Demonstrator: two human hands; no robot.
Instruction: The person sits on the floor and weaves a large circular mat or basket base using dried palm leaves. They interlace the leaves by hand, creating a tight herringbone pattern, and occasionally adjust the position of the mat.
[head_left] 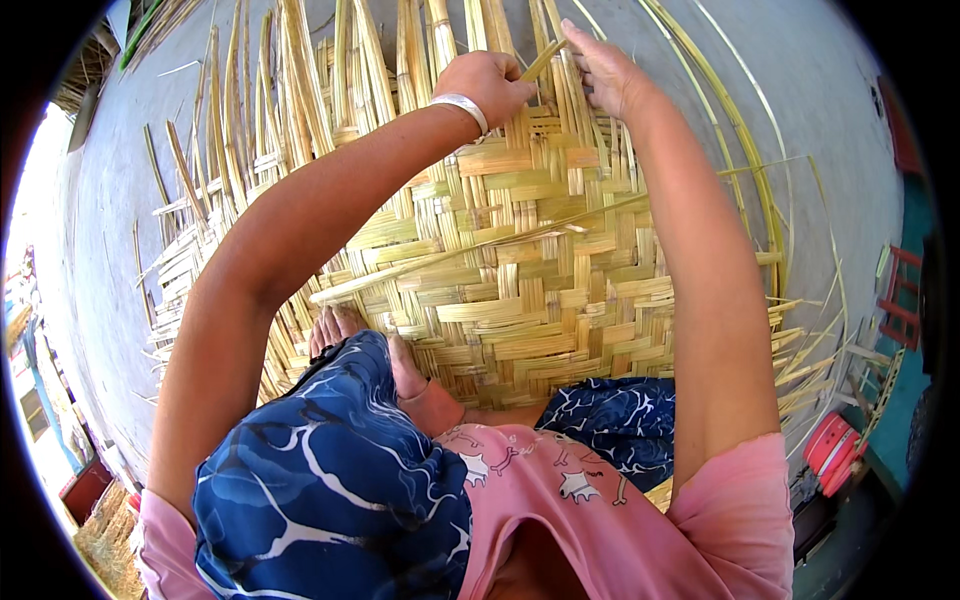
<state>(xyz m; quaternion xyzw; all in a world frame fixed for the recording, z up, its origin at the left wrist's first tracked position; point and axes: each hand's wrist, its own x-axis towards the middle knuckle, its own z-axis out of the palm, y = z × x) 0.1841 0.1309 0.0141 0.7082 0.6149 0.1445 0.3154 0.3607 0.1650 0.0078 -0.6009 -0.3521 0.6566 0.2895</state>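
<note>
Pink printed cloth shirt [555,490] nearest; beyond, a yellow-green woven cane mat [520,310] on grey floor [840,110]. Left hand [485,85] pinches a narrow golden cane strip [543,61]; right hand [610,75] is spread. It looks light, springy, splittable: hold near the weave.

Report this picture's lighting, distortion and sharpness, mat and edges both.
Head view: black border around the fisheye circle, shapes bending toward the rim; far left washed out to white; mat brightly lit, its weave readable; lower right edge darker.

Rough, faintly glossy cane mat [600,340], smooth matt floor [110,180], shiny metal-looking bangle [466,105], matt cloth top [620,540]
</note>
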